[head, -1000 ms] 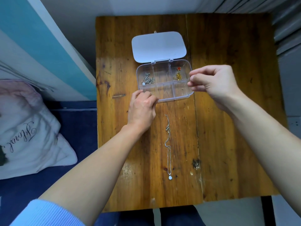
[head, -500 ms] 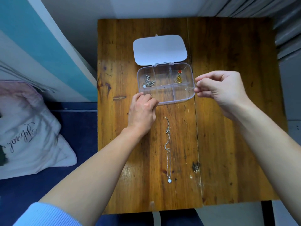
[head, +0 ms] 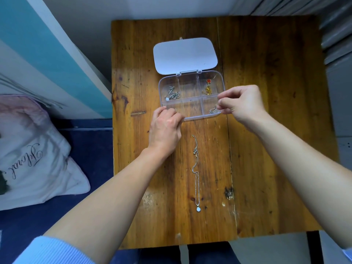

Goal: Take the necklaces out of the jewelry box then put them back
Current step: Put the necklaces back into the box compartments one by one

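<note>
A clear jewelry box (head: 190,106) with several compartments stands on the wooden table, its white lid (head: 184,55) lying open behind it. A silver necklace (head: 172,94) is bunched in the back left compartment. A gold necklace with a red pendant (head: 208,88) lies in the back right one. My right hand (head: 242,105) pinches a thin silver chain (head: 213,109) that hangs into the front right compartment. My left hand (head: 165,128) grips the box's front left corner. Another silver necklace with a white pendant (head: 196,172) lies stretched out on the table in front of the box.
The table (head: 266,130) has a wall along its left side and grey slats to the right. A white pillow (head: 34,155) lies on blue fabric at the lower left. A dark knot (head: 228,193) marks the wood near the loose necklace.
My right hand has shifted from the box's right edge to over the front right compartment, where a silver chain now shows. My left hand has stayed on the box's corner.
</note>
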Demonstrator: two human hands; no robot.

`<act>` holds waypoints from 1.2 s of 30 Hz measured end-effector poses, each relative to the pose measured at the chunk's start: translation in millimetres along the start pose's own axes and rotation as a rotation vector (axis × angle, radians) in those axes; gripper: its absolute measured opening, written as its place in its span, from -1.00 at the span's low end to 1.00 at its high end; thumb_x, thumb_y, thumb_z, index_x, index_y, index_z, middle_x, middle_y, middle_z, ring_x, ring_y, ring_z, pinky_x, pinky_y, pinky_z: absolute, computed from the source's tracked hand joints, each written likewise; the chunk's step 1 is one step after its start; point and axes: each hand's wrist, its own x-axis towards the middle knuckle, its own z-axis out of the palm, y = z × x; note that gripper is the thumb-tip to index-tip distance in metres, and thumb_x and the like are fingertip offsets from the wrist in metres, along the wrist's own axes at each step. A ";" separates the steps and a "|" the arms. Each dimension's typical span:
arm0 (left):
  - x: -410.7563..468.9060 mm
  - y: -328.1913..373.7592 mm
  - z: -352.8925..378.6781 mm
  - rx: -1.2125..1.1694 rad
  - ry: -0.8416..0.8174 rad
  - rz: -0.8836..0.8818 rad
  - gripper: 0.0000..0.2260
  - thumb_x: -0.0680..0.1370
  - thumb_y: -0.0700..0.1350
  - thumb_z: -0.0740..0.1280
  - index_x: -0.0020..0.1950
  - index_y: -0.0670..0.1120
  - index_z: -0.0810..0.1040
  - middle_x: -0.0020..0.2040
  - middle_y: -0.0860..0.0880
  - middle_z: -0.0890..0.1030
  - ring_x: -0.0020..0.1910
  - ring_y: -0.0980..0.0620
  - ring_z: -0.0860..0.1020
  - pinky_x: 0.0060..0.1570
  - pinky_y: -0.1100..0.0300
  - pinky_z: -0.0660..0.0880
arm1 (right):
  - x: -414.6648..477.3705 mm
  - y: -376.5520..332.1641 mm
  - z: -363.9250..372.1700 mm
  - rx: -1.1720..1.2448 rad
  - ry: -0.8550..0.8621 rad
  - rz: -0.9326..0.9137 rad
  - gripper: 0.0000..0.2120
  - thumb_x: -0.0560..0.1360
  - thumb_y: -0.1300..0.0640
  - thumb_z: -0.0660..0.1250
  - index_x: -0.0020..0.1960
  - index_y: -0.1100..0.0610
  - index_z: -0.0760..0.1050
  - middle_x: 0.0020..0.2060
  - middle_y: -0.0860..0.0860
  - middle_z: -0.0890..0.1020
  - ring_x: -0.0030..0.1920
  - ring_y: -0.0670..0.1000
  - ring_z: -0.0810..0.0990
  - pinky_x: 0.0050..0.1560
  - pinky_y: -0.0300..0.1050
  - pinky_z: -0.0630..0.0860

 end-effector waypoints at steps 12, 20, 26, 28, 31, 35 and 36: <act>0.6 -1.8 -1.3 0.001 0.001 0.026 -0.89 0.51 -0.26 0.33 -0.10 -0.16 0.67 -0.24 -0.14 0.61 -0.18 -0.17 0.57 0.29 -0.02 0.36 | 3.2 20.8 23.9 -0.498 0.093 -0.218 -0.81 0.51 0.05 0.40 0.08 0.07 0.67 0.05 0.05 0.70 0.04 0.07 0.63 -0.01 -0.02 0.59; -3.8 2.7 -15.3 0.065 0.060 0.168 -0.89 0.46 -0.24 0.38 -0.04 -0.17 0.65 -0.15 -0.15 0.61 -0.14 -0.18 0.55 0.01 -0.02 0.44 | -95.5 66.6 37.8 -0.302 0.022 -0.050 -0.96 0.42 0.04 0.48 -0.18 -0.03 0.63 -0.34 -0.16 0.58 -0.32 -0.01 0.55 -0.28 -0.13 0.41; -14.9 13.3 -6.9 0.102 -0.396 0.253 -0.79 0.49 -0.22 0.28 0.10 -0.13 0.58 0.00 -0.16 0.54 0.00 -0.21 0.51 -0.10 -0.04 0.43 | -181.2 109.7 63.8 -0.400 -0.177 0.147 -0.85 0.42 -0.13 0.44 -0.13 -0.08 0.59 -0.36 -0.21 0.60 -0.24 -0.08 0.60 -0.27 -0.17 0.46; -10.6 15.2 1.2 0.101 -0.524 0.216 -0.79 0.51 -0.12 0.32 0.14 -0.06 0.54 0.03 -0.11 0.50 0.03 -0.18 0.51 -0.14 -0.01 0.44 | -198.6 114.9 69.6 -0.406 -0.166 0.155 -0.78 0.39 -0.22 0.44 -0.10 -0.11 0.56 -0.35 -0.21 0.59 -0.23 -0.13 0.57 -0.27 -0.19 0.42; 0.0 18.8 10.5 0.111 -0.687 0.214 -0.78 0.41 -0.03 0.46 0.01 -0.02 0.56 -0.02 -0.04 0.54 0.02 -0.13 0.54 -0.23 0.10 0.35 | -212.0 119.3 78.2 -0.412 -0.145 0.157 -0.75 0.37 -0.25 0.45 -0.12 -0.11 0.54 -0.34 -0.21 0.57 -0.25 -0.14 0.54 -0.24 -0.19 0.41; 3.7 20.9 14.8 0.181 -0.752 0.283 -0.88 0.38 -0.09 0.46 -0.12 -0.02 0.60 -0.06 -0.06 0.63 0.00 -0.15 0.56 -0.27 0.14 0.32 | -221.6 120.7 88.2 -0.431 -0.122 0.149 -0.81 0.42 -0.16 0.44 -0.18 -0.05 0.58 -0.33 -0.19 0.57 -0.26 -0.09 0.54 -0.26 -0.17 0.39; 3.8 21.0 14.7 0.190 -0.756 0.294 -0.91 0.39 -0.10 0.45 -0.13 -0.02 0.61 -0.07 -0.08 0.64 0.00 -0.16 0.56 -0.27 0.14 0.32 | -224.0 120.7 89.9 -0.434 -0.122 0.154 -0.82 0.44 -0.14 0.42 -0.20 -0.05 0.57 -0.34 -0.18 0.56 -0.27 -0.09 0.52 -0.27 -0.17 0.36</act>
